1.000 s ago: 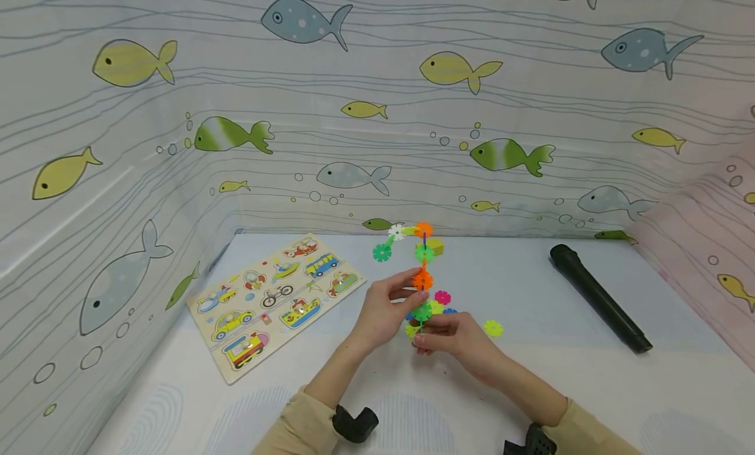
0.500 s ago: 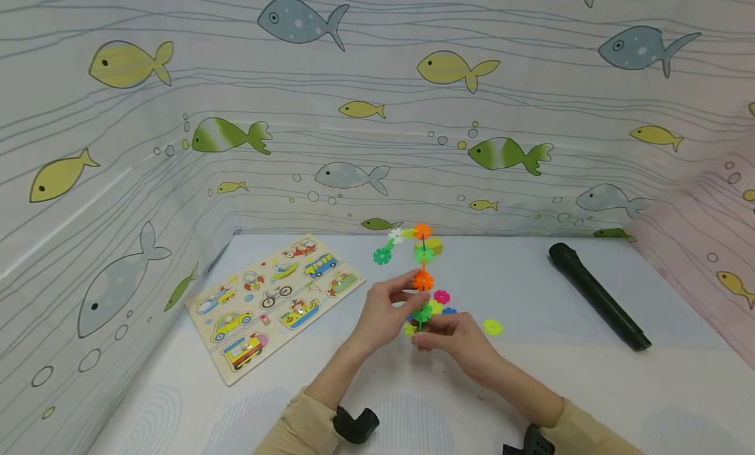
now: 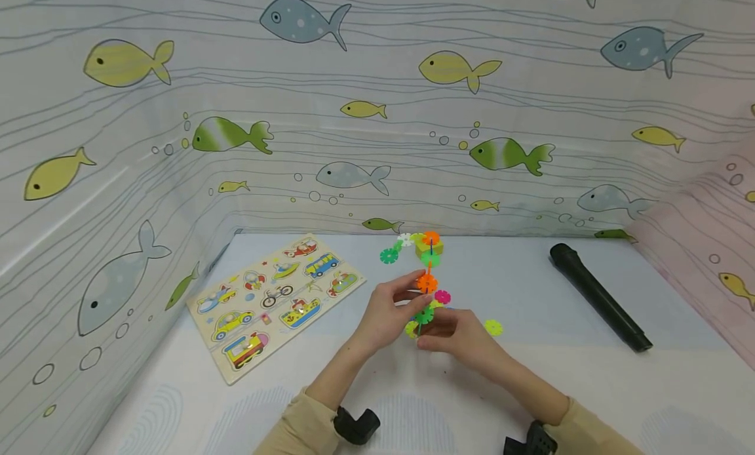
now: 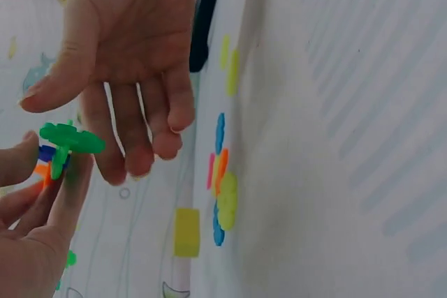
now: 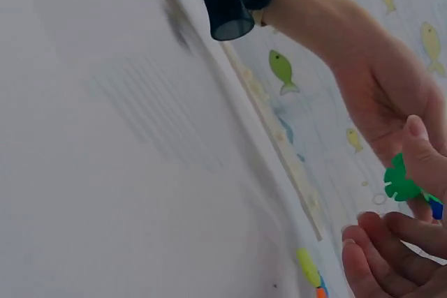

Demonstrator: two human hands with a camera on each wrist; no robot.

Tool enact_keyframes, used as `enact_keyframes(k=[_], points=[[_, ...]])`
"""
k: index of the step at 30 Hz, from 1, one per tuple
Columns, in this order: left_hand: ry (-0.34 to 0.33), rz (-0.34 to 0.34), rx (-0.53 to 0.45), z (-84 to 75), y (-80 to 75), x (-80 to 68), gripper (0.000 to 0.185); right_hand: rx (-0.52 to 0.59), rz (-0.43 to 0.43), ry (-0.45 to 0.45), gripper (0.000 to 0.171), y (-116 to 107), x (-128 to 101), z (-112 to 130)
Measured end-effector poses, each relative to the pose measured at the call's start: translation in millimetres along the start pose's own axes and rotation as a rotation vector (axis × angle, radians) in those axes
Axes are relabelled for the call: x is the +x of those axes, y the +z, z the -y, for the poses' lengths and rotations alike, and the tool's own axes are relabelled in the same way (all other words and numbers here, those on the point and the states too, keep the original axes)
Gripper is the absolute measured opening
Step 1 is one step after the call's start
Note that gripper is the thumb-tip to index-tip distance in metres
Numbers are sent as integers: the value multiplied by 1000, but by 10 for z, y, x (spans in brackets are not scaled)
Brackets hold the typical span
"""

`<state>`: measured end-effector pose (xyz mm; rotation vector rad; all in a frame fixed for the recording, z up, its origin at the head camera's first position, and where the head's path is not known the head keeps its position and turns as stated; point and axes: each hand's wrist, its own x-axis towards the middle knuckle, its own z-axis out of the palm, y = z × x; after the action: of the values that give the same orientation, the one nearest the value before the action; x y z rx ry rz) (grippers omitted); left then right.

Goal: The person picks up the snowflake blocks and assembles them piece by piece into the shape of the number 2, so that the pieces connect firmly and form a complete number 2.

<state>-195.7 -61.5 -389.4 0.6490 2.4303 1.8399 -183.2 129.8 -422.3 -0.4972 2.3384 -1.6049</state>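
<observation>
The white table (image 3: 590, 389) carried a wooden vehicle puzzle board (image 3: 272, 300) to the left and a black cylindrical torch (image 3: 598, 297) to the right, both well apart from the work. At centre, the upright chain of coloured plastic snowflake discs (image 3: 427, 271) was held above loose discs (image 3: 493, 327). The left hand (image 3: 386, 314) pinched its lower part, apparently to steady it. The right hand (image 3: 457, 337) was just beside the green bottom disc (image 4: 70, 141), fingers relaxed and gripping nothing.
</observation>
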Motion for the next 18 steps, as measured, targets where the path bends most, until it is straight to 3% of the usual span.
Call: enact_keyframes(k=[10,15,18], points=[[3,63,-24,13,18,16,47,125,-244,35,39,-199,17,129],[-6,137,-22,8,44,-5,47,202,-224,38,35,-218,27,137],[-12,147,-38,16,55,-12,48,278,-196,62,32,-226,24,136]])
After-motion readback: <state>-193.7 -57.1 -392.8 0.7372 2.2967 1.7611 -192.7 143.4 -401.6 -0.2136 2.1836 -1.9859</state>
